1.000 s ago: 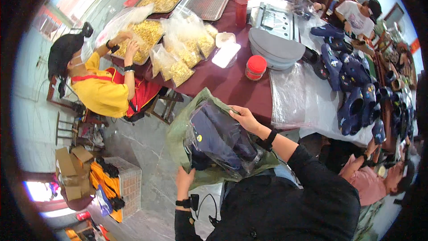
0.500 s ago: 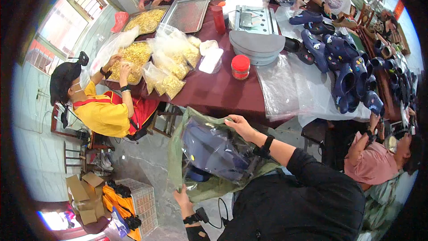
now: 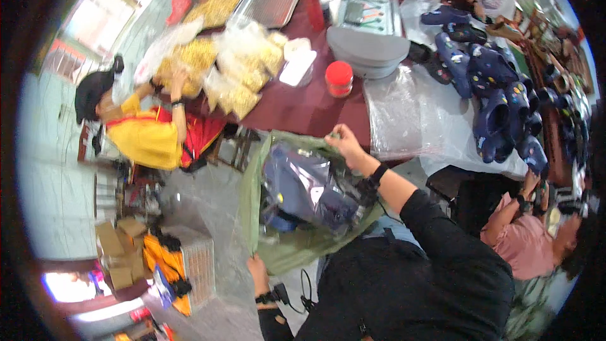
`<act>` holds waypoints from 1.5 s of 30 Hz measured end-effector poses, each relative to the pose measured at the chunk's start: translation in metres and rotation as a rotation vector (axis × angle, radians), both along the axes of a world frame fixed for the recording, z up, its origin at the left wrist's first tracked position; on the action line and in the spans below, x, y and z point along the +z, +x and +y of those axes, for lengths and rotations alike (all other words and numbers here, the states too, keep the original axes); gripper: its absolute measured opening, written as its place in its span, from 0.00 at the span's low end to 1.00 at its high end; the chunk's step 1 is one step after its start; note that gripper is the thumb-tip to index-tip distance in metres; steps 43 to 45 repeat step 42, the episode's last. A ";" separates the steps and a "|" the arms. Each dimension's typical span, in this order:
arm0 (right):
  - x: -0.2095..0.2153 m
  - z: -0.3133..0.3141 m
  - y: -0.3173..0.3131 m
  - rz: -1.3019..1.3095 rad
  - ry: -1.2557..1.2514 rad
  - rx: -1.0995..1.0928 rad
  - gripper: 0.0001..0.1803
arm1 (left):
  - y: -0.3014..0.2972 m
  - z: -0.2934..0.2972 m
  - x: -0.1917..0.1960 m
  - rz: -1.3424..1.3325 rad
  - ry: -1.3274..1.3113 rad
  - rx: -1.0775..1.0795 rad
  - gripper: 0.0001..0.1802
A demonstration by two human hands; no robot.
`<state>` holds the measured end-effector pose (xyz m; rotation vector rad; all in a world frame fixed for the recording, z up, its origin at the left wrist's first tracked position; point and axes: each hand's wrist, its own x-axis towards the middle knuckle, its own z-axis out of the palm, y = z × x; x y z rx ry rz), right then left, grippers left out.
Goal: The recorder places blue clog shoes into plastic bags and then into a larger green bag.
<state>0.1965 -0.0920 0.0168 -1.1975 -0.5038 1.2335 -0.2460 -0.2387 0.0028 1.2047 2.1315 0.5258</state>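
Note:
A large green woven sack (image 3: 278, 259) hangs in front of me with its mouth spread. Inside it lie dark blue clogs wrapped in clear plastic bags (image 3: 303, 183). My left hand (image 3: 257, 271) pinches the sack's near left rim. Over at the far right of the opening, my right hand (image 3: 346, 143) has its fingers closed on the rim. Both wrists wear black bands. The lower part of the sack is hidden from sight.
Beyond the sack stands a table with a dark red cloth (image 3: 297, 113), holding bags of yellow pieces (image 3: 233, 95), a red-lidded jar (image 3: 339, 79), a grey machine (image 3: 368, 50) and piled blue clogs (image 3: 492, 69). A person in yellow (image 3: 145, 142) sits left; another in pink (image 3: 517, 240) sits right.
The sack's mouth is stretched wider, and its near side now shows more green. My right hand has moved slightly up and right with the rim. The whole view has tilted somewhat.

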 end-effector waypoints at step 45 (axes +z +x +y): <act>0.020 -0.016 -0.051 -0.908 -0.232 0.333 0.27 | 0.067 0.045 -0.004 -1.502 -0.176 0.459 0.25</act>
